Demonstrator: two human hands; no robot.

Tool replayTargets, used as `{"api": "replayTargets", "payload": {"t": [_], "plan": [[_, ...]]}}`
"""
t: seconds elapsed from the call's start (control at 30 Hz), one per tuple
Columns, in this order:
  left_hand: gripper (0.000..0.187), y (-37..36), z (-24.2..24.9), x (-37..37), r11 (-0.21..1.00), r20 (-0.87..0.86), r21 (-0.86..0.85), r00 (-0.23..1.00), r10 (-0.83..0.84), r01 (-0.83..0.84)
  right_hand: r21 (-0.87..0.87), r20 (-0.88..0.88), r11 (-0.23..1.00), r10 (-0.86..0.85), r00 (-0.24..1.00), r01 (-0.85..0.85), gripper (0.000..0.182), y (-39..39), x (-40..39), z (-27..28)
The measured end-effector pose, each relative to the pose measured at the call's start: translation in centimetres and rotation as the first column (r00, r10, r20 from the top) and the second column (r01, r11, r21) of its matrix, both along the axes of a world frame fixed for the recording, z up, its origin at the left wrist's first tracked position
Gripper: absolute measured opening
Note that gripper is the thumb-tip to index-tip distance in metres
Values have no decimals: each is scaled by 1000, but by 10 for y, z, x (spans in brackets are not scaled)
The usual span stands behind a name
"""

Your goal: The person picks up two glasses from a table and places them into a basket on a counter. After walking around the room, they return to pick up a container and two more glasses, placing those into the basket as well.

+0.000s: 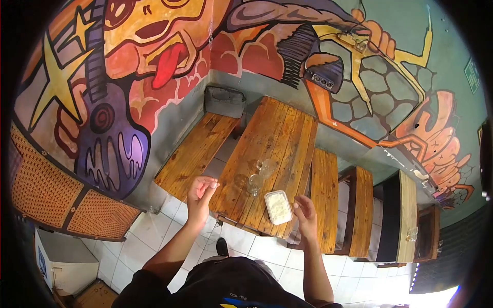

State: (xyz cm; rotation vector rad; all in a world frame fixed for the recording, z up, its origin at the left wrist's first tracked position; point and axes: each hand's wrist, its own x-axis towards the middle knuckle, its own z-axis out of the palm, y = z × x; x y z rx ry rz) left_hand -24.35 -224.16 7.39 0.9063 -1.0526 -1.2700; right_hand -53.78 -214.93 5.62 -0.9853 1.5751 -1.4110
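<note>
My left hand [202,194] is raised over the near left edge of the wooden table [280,128]. Its thumb and fingers come together in a pinch, with a small pale spot at the tips that I cannot make out. My right hand [306,213] hovers just right of a clear plastic container [278,207] filled with a white, crumbly-looking substance. The right fingers are loosely curved, apart from the thumb, with nothing visible between them. A clear glass [254,185] stands left of the container, and a second clear glass [266,168] is behind it.
Wooden benches flank the table, one on the left [197,149] and one on the right [324,200]. A grey backrest [225,101] stands in the corner. More benches and another table [405,215] extend right. A woven screen [100,210] stands at left; painted walls enclose the far side.
</note>
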Motion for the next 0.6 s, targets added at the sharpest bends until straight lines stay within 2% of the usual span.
{"api": "replayTargets", "payload": {"t": [0.13, 0.27, 0.33, 0.4, 0.47, 0.5, 0.57, 0.6], "plan": [[19, -28, -27, -15, 999, 12, 17, 999, -30, 30, 63, -60, 998, -4, 998, 8, 48, -39, -18, -34], [24, -35, -39, -39, 990, -35, 135, 999, -28, 32, 149, -100, 987, 76, 992, -61, 56, -79, -40, -77], [26, -35, -53, -50, 986, 64, 165, 998, -6, -5, 266, -206, 960, 143, 968, -85, 64, -100, -48, -90], [30, -36, -70, -58, 980, 96, 194, 995, 20, -38, 281, -183, 948, 206, 961, -150, 70, -128, -59, -116], [36, -36, -93, -66, 973, 183, 215, 982, 45, -85, 223, -312, 955, 263, 913, -198, 76, -155, -63, -131], [36, -36, -98, -69, 969, 196, 219, 978, 68, -111, 225, -299, 948, 286, 910, -225, 76, -172, -66, -141], [41, -32, -108, -77, 966, 294, 211, 952, 85, -151, 312, -463, 903, 416, 783, -295, 85, -197, -72, -160], [41, -30, -112, -82, 960, 305, 225, 948, 92, -166, 323, -448, 894, 433, 782, -310, 85, -204, -70, -158]]}}
